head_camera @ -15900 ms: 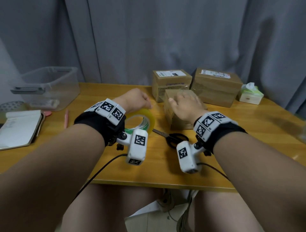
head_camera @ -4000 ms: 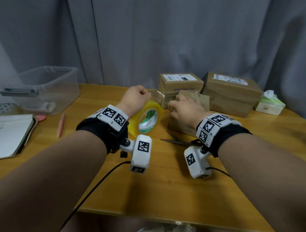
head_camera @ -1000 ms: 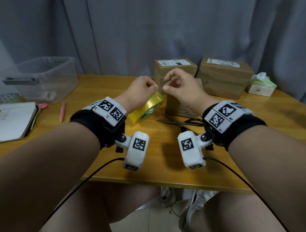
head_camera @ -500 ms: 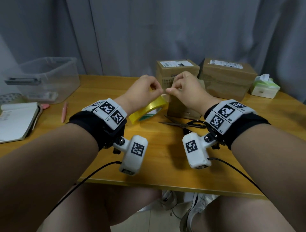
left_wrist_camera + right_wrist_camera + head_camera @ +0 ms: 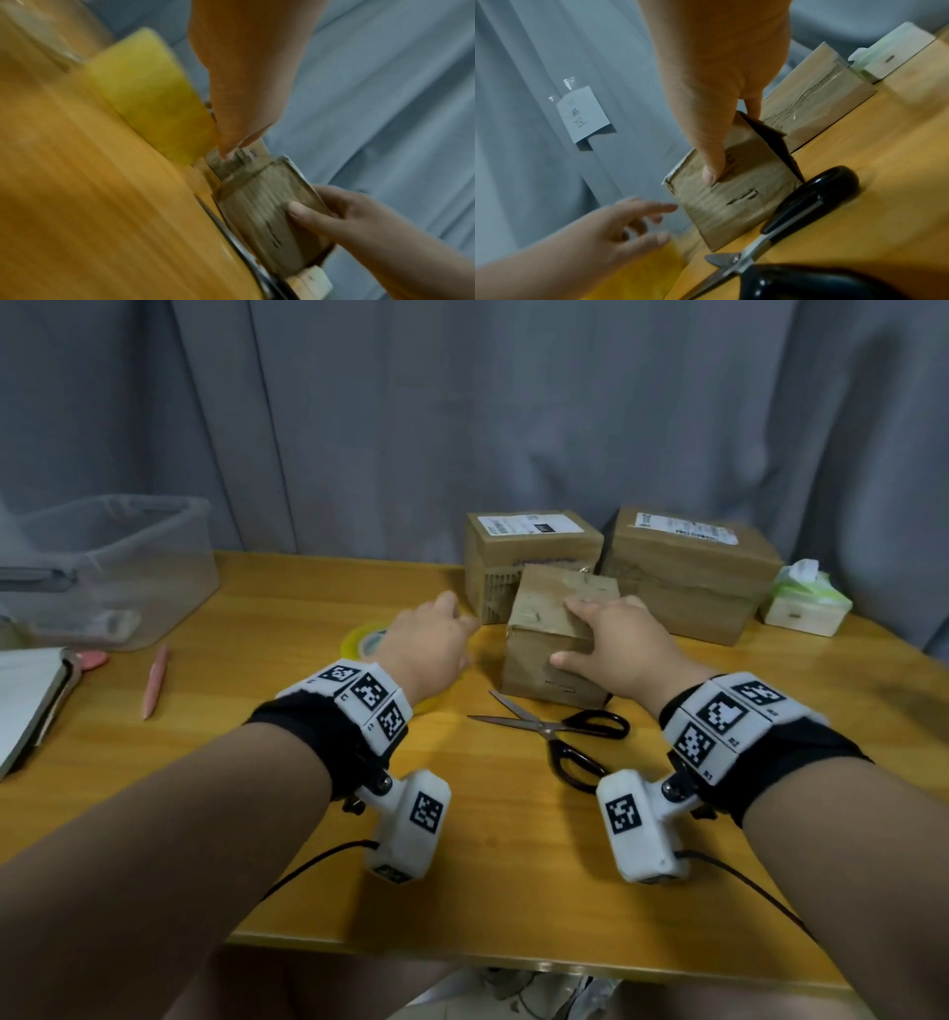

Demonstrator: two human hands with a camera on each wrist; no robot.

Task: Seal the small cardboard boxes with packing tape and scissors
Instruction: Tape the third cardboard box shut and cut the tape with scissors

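Grey curtain [image 5: 513, 428] at 12 o'clock, wooden table [image 5: 257, 839] under us. Change from half a second ago: we no longer hold the tape roll [image 5: 362, 642] up between both hands picking at its end. It now lies flat on the table at 11 o'clock, mostly hidden behind our left hand [image 5: 429, 642]. That hand holds nothing, fingers spread and loose, reaching toward the small box [image 5: 544, 660] at 12. Our right hand [image 5: 611, 642] has dropped onto that box: thumb on the near face, fingers over the top, gripping it. Right wrist view shows a dark opening on one side of the box, so we judge it not sealed there yet. Scissors [image 5: 560, 729] lie open just in front of the box at 1, untouched. Two labelled boxes [image 5: 534, 546] stand behind. Read: no visible strip pulled free, so we're likely repositioning the box before taping. Blur on the left wrist view, so contact between left fingertips and box is unclear.
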